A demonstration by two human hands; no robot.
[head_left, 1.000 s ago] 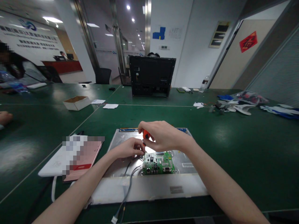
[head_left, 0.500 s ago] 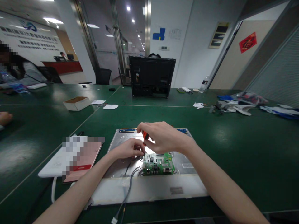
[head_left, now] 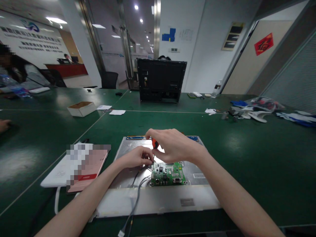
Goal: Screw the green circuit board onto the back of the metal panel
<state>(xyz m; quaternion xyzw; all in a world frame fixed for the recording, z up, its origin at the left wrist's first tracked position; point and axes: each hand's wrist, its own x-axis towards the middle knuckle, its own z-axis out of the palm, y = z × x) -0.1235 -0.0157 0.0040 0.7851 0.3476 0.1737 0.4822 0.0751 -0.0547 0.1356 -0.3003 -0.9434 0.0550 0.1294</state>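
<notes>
My right hand (head_left: 174, 144) grips a screwdriver (head_left: 155, 143) with a red and black handle, held upright with its shaft pointing down. The tip meets the upper left corner of a green circuit board (head_left: 169, 174). Beside that corner, the fingers of my left hand (head_left: 138, 156) are pinched together close to the shaft; whatever lies between them is hidden. Beneath the board is a flat silver display panel (head_left: 158, 200), lying back side up. Grey cables (head_left: 138, 197) run from the board's left side over the panel's near edge, ending in a white connector (head_left: 121, 233).
At left lie a white device (head_left: 55, 172) with a cable and a pink booklet (head_left: 97, 164). Further back are an open box (head_left: 82, 109) and a black monitor housing (head_left: 161, 80). Gloves and bags (head_left: 256, 110) lie at right. Another person's hand (head_left: 4, 125) rests at far left.
My hands, the screwdriver and the board stay almost in place; the handle looks slightly turned in my right fingers. The other person's hand at far left has shifted slightly.
</notes>
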